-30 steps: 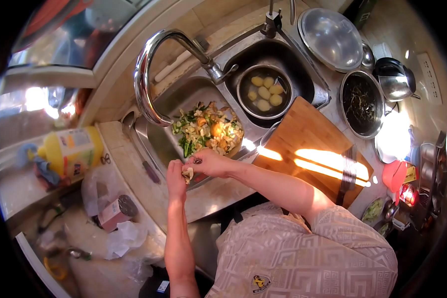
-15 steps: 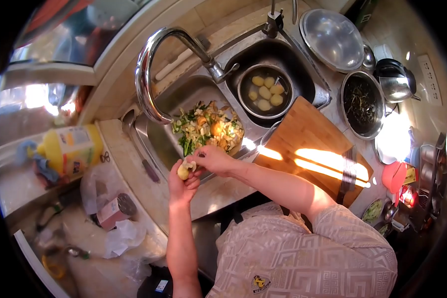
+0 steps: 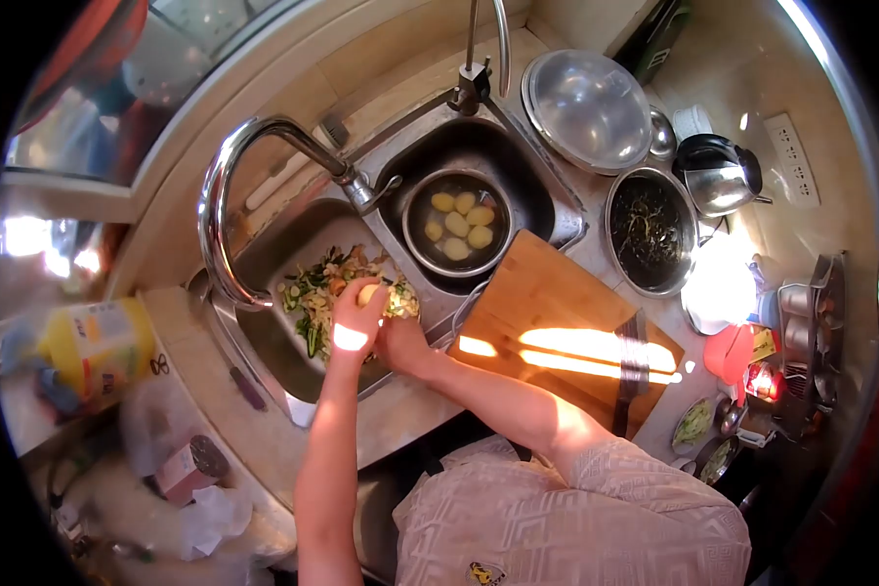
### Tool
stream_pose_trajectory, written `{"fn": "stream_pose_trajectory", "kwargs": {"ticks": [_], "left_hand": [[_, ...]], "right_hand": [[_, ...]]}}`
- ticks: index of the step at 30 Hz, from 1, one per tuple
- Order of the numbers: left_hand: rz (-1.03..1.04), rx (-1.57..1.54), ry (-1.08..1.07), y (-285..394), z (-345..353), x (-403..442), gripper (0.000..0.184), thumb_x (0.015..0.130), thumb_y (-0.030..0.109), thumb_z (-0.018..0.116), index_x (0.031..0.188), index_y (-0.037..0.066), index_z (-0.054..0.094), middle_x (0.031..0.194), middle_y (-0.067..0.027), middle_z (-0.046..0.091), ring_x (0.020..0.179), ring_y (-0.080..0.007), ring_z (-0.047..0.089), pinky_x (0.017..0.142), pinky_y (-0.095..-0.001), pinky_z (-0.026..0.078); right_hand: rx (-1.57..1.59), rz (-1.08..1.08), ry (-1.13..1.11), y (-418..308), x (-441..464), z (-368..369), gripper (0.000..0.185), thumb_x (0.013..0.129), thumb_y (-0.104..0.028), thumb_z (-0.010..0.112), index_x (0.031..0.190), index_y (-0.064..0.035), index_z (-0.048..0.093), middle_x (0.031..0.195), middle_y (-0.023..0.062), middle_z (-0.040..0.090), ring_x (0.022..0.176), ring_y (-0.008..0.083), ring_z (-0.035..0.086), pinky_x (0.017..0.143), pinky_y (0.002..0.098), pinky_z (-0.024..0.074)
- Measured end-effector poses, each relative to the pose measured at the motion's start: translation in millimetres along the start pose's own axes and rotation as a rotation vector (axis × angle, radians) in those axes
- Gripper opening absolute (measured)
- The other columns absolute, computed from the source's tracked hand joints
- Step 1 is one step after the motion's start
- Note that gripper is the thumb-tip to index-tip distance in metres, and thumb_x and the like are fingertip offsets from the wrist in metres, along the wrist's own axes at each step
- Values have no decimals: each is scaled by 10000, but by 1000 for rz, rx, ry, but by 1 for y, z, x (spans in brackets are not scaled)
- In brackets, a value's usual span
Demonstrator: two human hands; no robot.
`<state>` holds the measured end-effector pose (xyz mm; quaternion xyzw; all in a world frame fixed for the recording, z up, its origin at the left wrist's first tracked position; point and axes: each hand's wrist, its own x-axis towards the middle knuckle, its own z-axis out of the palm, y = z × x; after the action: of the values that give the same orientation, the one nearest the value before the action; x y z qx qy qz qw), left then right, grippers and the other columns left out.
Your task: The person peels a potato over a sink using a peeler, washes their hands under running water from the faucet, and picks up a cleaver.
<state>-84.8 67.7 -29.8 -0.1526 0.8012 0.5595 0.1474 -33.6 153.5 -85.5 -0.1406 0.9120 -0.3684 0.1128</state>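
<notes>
My left hand [image 3: 354, 317] is closed around a pale yellow potato [image 3: 367, 293], held over the left sink basin [image 3: 264, 239]. Right beside it, lower and partly behind it, is my right hand [image 3: 402, 344]; its fingers are turned away and hidden, so what they hold does not show. Below both hands lies a heap of vegetable scraps [image 3: 308, 298], with green pieces and pale peelings. In the right basin [image 3: 425, 156] stands a steel bowl [image 3: 506, 220] of water with several peeled potatoes [image 3: 457, 225] in it.
A chrome faucet [image 3: 227, 161] arches over the left basin. To the right lies a wooden cutting board [image 3: 527, 303] with a knife [image 3: 632, 376] on it. Behind are a pot of dark strands [image 3: 649, 220], a kettle [image 3: 718, 181] and a lidded pan [image 3: 586, 107]. A yellow bottle [image 3: 93, 342] lies left.
Both hands have moved from the basin's front edge to over the scraps. My right hand has dropped beside the left, its fingers no longer visible on the potato. The view has shifted.
</notes>
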Motion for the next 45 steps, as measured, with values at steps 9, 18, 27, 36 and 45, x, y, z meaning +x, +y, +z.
{"fn": "stream_pose_trajectory", "kwargs": {"ticks": [9, 18, 27, 36, 45], "left_hand": [[-122, -25, 43, -21, -5, 60, 313, 843, 177, 579, 1105, 7, 584, 884, -63, 646, 687, -96, 569, 584, -228, 434], [-499, 510, -159, -238, -34, 28, 524, 700, 461, 651, 1012, 40, 626, 978, -151, 648, 868, -277, 623, 761, -312, 484], [-177, 595, 300, -135, -22, 65, 330, 823, 166, 547, 1146, 99, 560, 1128, -126, 573, 1012, -318, 555, 825, -397, 453], [125, 818, 176, -132, -30, 100, 334, 720, 205, 631, 1030, 115, 542, 1010, -110, 552, 899, -346, 543, 739, -433, 474], [-179, -673, -40, -73, -35, 1, 393, 792, 50, 581, 1169, 20, 477, 859, -51, 579, 703, -113, 541, 592, -244, 448]], "right_hand": [[119, 4, 76, 12, -8, -65, 187, 800, -256, 568, 764, -75, 599, 743, 99, 567, 751, 300, 571, 640, 401, 468], [4, -122, 284, 39, -15, -72, 197, 773, -187, 638, 680, -55, 525, 665, 79, 506, 609, 271, 530, 519, 368, 439], [19, -78, 321, 38, -14, -69, 178, 754, -163, 665, 692, -57, 536, 676, 68, 521, 580, 260, 533, 502, 350, 442], [75, -83, 373, 37, -14, -71, 134, 748, -139, 677, 724, -58, 573, 724, 65, 578, 616, 261, 568, 528, 335, 461], [249, -25, 349, 40, -18, -73, 161, 760, -125, 678, 846, -50, 565, 759, 91, 576, 622, 298, 564, 523, 339, 456]]}}
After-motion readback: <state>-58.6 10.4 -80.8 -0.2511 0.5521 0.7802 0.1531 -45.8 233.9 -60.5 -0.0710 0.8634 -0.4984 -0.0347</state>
